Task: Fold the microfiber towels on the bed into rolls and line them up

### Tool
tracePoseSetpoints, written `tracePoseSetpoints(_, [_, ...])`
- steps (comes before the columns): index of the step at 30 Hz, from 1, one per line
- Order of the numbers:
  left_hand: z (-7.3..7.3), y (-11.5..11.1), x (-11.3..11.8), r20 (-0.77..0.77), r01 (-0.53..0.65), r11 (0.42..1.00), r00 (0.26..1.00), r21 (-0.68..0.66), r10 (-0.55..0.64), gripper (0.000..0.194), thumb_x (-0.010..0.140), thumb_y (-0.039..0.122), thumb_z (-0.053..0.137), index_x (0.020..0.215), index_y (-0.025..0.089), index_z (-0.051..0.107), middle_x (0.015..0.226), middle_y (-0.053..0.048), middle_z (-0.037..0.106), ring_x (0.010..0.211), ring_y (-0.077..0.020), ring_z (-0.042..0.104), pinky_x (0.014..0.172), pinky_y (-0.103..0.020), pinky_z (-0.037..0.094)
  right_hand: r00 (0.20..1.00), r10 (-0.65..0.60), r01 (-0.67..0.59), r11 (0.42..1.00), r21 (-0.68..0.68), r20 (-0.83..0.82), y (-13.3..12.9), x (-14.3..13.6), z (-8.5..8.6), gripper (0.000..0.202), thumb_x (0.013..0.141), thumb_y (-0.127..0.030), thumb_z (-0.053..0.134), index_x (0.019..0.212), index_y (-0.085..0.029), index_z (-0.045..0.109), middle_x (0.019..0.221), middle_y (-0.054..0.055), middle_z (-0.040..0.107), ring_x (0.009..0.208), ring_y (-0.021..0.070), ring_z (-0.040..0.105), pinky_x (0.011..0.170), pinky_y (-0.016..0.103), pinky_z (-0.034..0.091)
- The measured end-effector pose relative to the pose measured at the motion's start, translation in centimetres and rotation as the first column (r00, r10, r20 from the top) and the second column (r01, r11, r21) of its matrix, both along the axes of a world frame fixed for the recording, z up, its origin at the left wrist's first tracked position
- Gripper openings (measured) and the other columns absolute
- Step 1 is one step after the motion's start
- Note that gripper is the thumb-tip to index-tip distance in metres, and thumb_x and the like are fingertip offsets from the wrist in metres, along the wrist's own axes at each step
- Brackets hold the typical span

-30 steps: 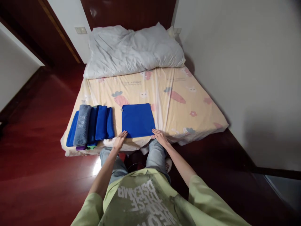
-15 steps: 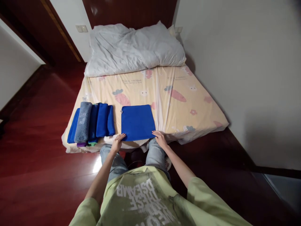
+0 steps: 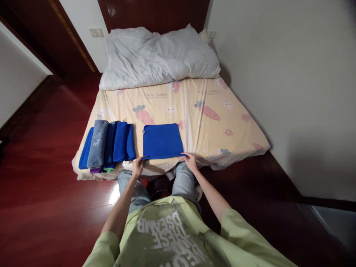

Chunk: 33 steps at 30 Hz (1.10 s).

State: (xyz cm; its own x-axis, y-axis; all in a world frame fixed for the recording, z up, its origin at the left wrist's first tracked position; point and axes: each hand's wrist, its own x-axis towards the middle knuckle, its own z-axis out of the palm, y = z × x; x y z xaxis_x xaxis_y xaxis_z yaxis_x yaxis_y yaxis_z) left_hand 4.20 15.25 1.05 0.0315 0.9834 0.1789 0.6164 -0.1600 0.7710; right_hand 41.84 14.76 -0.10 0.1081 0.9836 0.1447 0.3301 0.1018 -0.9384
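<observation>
A square blue towel [image 3: 162,141] lies spread on the bed near its front edge, with a small pale tag at its far left corner. My left hand [image 3: 138,167] pinches the near left corner, and my right hand [image 3: 190,162] grips the near right corner. Between them the towel's near edge is raised off the sheet. To the left sits a row of folded towels: a grey-blue fluffy towel [image 3: 97,144] with pale lettering, and several blue ones [image 3: 120,141] beside it. Purple and green edges show below them.
The bed [image 3: 236,137] has a yellow sheet with carrot prints, and its front edge is against my legs. A grey-white quilt [image 3: 161,57] lies bunched at the far end. A white wall [image 3: 292,92] stands at right, dark red floor [image 3: 50,148] at left.
Both hands have closed on the near corners of the blue towel, where they lay flat before. The towel's near edge has come up and slightly away from me.
</observation>
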Motion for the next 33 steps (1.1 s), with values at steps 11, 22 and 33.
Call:
tracePoseSetpoints(11, [-0.2,2.4,1.0,-0.062,-0.14,0.99,0.988,0.005,0.14,0.031,0.094,0.035,0.043,0.104,0.018,0.067,0.099,-0.01,0.073,0.09,-0.0226,0.069,0.084,-0.033,0.052,0.988,-0.119,0.123,0.992,-0.041,0.095,3.7,0.2,-1.8,0.039,0.088,-0.052,0.054,0.094,-0.016,0.07,0.085,0.009,0.074,0.079,0.0237,0.069,0.076,0.034,0.054])
tracePoseSetpoints(22, [0.0,2.9,1.8,-0.161,-0.218,0.976,0.964,-0.011,0.213,0.024,0.094,0.033,0.044,0.104,0.019,0.062,0.089,-0.009,0.071,0.079,-0.0229,0.068,0.075,-0.032,0.051,0.977,-0.108,0.12,0.991,-0.056,0.184,4.4,0.3,-2.0,0.04,0.09,-0.052,0.051,0.096,-0.017,0.071,0.088,0.01,0.074,0.082,0.0244,0.07,0.078,0.034,0.055])
tracePoseSetpoints(33, [0.5,2.8,2.5,-0.173,-0.26,0.964,0.953,-0.045,0.249,0.029,0.095,0.033,0.044,0.119,0.016,0.049,0.083,-0.009,0.07,0.073,-0.0243,0.068,0.069,-0.032,0.05,0.976,-0.15,0.153,0.988,-0.011,0.157,4.4,0.1,-1.8,0.038,0.089,-0.049,0.055,0.096,-0.016,0.072,0.09,0.012,0.075,0.081,0.0238,0.071,0.078,0.034,0.056])
